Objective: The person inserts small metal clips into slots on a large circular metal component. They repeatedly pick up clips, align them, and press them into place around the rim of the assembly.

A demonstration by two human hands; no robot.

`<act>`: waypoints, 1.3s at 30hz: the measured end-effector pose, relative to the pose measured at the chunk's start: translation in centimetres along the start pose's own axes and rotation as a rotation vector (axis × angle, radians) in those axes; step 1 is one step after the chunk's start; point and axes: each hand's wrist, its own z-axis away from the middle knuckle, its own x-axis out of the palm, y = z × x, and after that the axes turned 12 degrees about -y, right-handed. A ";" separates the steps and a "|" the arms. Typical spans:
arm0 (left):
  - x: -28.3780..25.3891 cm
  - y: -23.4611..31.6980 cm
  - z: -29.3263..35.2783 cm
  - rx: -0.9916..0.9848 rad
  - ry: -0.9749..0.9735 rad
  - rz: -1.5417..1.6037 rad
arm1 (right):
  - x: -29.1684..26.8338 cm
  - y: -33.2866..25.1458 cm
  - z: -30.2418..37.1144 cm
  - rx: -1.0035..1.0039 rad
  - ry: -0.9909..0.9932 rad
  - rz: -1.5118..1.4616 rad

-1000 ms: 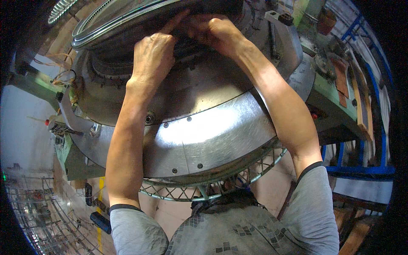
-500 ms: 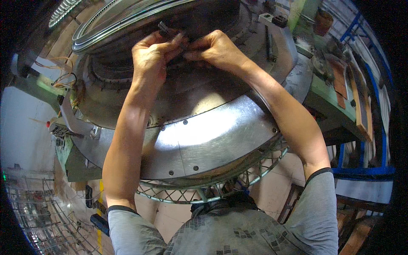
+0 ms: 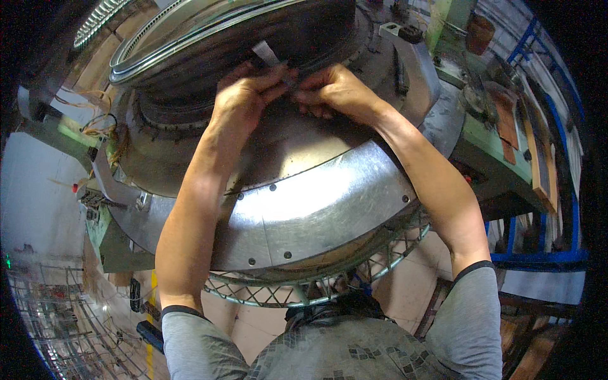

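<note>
Both my hands meet in front of the dark inner drum (image 3: 190, 76) of a large round metal machine. My left hand (image 3: 244, 96) is closed in a pinch on a flat silver-grey strip (image 3: 265, 52), whose pale end sticks up past the fingers. Close beside it on the right, my right hand (image 3: 342, 95) has its fingertips pressed together, nearly touching the left ones. Whatever lies between those right fingertips is too small and dark to make out. Below the hands runs the machine's shiny curved metal rim plate (image 3: 316, 202), set with dark bolts.
A silver ring (image 3: 209, 35) crowns the drum. Green machine frames (image 3: 494, 149) flank it, with loose wires (image 3: 101, 120) at the left. Beneath the rim hangs a green lattice rail (image 3: 285, 294). Blue racking (image 3: 544, 256) stands right, wire mesh (image 3: 57, 316) lower left.
Both hands have shifted slightly right and down in the picture. The strip has turned, so its flat pale face now shows more. The fingers stay pinched.
</note>
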 end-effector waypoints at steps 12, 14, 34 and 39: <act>1.5 1.3 1.2 0.585 0.134 -0.772 | -0.2 1.8 -0.8 -0.183 0.505 0.541; 1.6 1.5 1.4 0.915 0.190 -1.360 | -0.2 1.8 -1.0 -0.153 0.537 0.617; 1.0 -0.1 1.0 0.668 0.096 -1.832 | 0.1 1.3 -0.6 -0.192 0.546 0.666; 1.1 0.0 1.1 0.638 0.090 -1.859 | -0.1 1.5 -0.8 -0.187 0.554 0.702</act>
